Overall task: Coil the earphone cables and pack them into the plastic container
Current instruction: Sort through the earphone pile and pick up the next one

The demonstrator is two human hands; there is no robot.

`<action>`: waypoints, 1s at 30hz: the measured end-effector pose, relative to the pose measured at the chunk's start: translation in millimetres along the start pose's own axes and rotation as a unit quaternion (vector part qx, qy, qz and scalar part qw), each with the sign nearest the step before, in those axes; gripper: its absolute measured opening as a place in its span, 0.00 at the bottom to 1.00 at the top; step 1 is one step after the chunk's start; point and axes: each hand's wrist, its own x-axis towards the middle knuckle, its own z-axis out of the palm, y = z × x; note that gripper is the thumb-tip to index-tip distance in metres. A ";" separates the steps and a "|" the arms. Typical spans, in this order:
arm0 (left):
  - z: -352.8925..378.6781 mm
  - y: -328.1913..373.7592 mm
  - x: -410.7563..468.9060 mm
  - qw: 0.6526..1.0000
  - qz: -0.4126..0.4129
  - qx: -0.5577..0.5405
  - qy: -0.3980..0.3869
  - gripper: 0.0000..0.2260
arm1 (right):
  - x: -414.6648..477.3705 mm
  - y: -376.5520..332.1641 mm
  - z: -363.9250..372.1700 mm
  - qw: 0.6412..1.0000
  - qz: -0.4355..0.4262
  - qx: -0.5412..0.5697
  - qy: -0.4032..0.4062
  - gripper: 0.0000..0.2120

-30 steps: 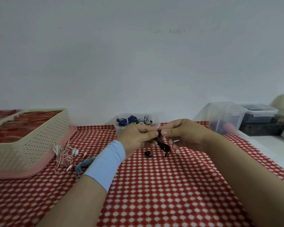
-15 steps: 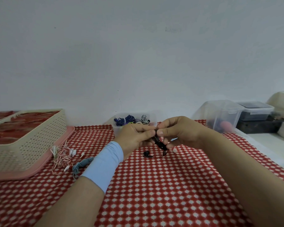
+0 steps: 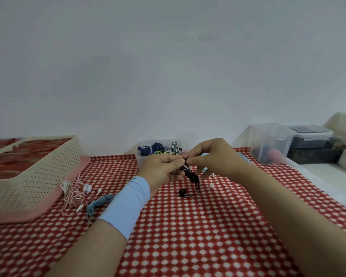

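- A pink-and-white tangle point(image 3: 74, 191) and a blue-grey cable point(image 3: 97, 202) lie loose; we judge both still uncoiled.
- The plastic container point(image 3: 142, 163) already holds several coils.
- Our left hand point(image 3: 162, 168) and right hand point(image 3: 214, 158) both pinch the black cable point(image 3: 192, 177), half wound, just in front of the container; its earbud point(image 3: 182, 192) rests on the cloth point(image 3: 188, 226).

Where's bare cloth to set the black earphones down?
Free: red-and-white tablecloth between left forearm and right forearm, nearer than the black earbud. Crowded: pink-white earphone tangle and grey-blue bundle beside the cream perforated basket.

Plain white wall point(image 3: 168, 66), red-checked tablecloth point(image 3: 188, 236)
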 end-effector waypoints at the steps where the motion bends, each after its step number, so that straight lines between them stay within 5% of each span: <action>1: 0.8 -0.1 -0.5 1.000 -0.001 -0.001 0.000 0.05 | -0.4 -0.5 -0.6 1.000 -0.005 -0.009 -0.002 0.02; 7: 2.2 1.7 -0.8 1.000 -0.018 -0.022 0.009 0.03 | 1.6 3.6 2.2 0.998 -0.037 -0.038 0.029 0.08; 30: -6.2 0.0 -0.3 0.999 -0.015 0.023 -0.022 0.09 | 2.3 5.7 8.4 0.994 -0.060 -0.072 0.048 0.08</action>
